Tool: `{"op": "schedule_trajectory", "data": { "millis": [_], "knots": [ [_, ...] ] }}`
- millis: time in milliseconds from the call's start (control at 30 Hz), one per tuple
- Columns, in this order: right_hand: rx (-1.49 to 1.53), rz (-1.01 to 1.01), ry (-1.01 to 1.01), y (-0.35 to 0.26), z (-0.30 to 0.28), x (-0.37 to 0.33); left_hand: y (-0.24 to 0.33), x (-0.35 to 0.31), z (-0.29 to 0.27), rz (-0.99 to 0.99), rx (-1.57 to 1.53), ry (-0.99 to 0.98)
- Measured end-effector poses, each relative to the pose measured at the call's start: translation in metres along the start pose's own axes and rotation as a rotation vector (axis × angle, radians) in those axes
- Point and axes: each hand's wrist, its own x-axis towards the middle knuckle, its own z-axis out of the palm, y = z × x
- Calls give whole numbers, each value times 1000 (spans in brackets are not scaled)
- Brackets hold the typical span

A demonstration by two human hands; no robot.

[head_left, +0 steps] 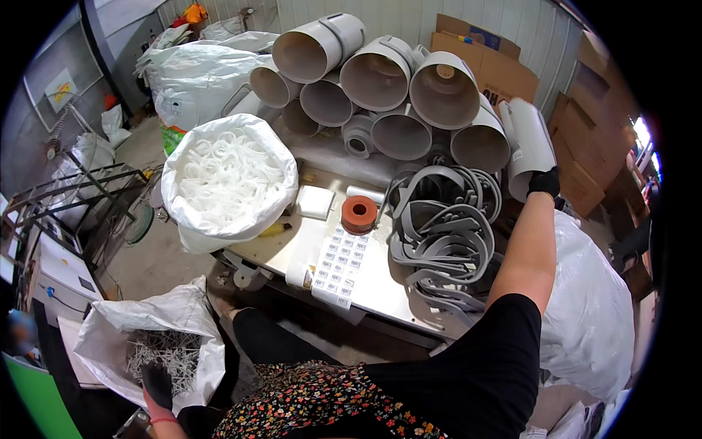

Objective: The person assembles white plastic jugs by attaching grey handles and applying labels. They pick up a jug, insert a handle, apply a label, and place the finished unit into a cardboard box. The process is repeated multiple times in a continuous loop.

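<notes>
My right hand (545, 183), in a black glove, is closed on the rim of a grey plastic cylinder (528, 139) at the right end of the table. The cylinder leans, its open end toward me. Low on the left, my gloved left hand (157, 384) reaches over small thin grey-white sticks (172, 353) inside a white woven sack (139, 314). Its fingers look stretched out, tips among the sticks. Curved grey plastic straps (453, 234) are heaped on the table, nearer me than the held cylinder.
Several grey cylinders (376, 73) are stacked at the table's back. A reddish-brown tape roll (359, 214) sits by a label sheet (340, 263) on the white table (424, 322). White plastic rings fill a sack (285, 157). A large white bag (585, 300) stands at right, cardboard boxes (581, 175) behind.
</notes>
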Motion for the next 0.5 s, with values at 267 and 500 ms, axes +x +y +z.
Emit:
{"op": "schedule_trajectory", "data": {
  "millis": [267,500],
  "knots": [
    [-260,-65,-40,30,40,23,-5,-43,-63,-24,-59,385],
    [-339,-217,-81,6,62,7,-24,-52,-123,157,25,450]
  ]
}}
